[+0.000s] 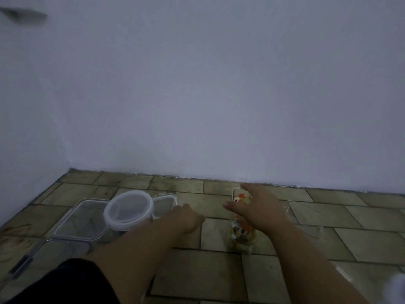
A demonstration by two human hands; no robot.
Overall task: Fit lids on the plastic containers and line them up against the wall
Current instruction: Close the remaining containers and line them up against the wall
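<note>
Dim, bluish cast; soft blur, perhaps motion.

The round tub and the box beside it are clear, glossy plastic. The floor is dull, stained tile; the wall is matt.

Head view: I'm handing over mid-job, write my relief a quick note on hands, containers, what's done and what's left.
Left hand: fingers curled at the small rectangular container; grip unclear.
Right hand: open, spread over the patterned container.
Round container has its lid on. Large clear container looks unlidded.
Left: lid the rest, line all up at the wall; none seems to stand there yet.
</note>
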